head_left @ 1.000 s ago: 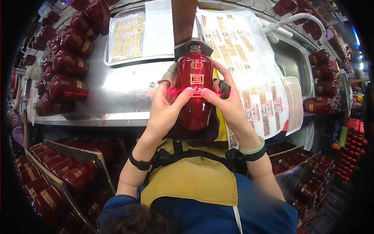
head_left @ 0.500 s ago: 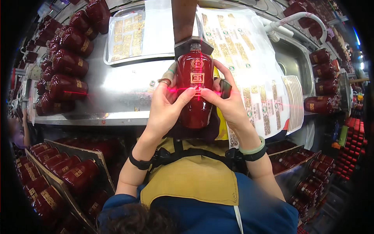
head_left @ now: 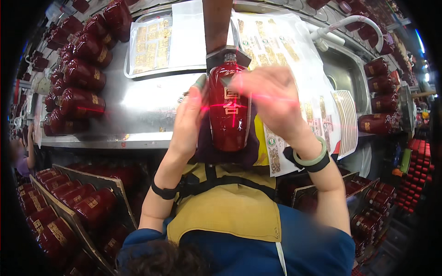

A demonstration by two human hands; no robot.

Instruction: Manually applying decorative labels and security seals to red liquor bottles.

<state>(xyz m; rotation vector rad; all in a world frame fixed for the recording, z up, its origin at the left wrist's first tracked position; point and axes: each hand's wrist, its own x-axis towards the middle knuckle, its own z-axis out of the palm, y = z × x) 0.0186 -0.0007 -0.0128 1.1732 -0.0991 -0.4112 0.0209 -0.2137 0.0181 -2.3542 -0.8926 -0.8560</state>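
Note:
A dark red glass bottle (head_left: pixel 230 126) with gold characters lies on its back, its neck toward a dark angular holder (head_left: pixel 214 59). My left hand (head_left: pixel 186 122) is at the bottle's left side, fingers stretched out, with a green cover on one fingertip; whether it touches the glass I cannot tell. My right hand (head_left: pixel 274 101) crosses the bottle's upper part, smeared by motion. Something dark greenish shows at its fingertips, too blurred to name. Red laser lines cross on the bottle. Below it lies a dark purple cloth (head_left: pixel 205 149).
White sheets of gold stickers (head_left: pixel 317 99) cover the counter at right, beside a sink (head_left: pixel 363 78) with a white faucet (head_left: pixel 343 23). A metal tray (head_left: pixel 129 69) holds more stickers. Red bottles (head_left: pixel 83 103) stand at left; crates of bottles (head_left: pixel 92 204) flank me below.
Both thumbs have left the bottle's front. My right hand has swung up and left over its upper characters. My left hand has straightened its fingers at the side.

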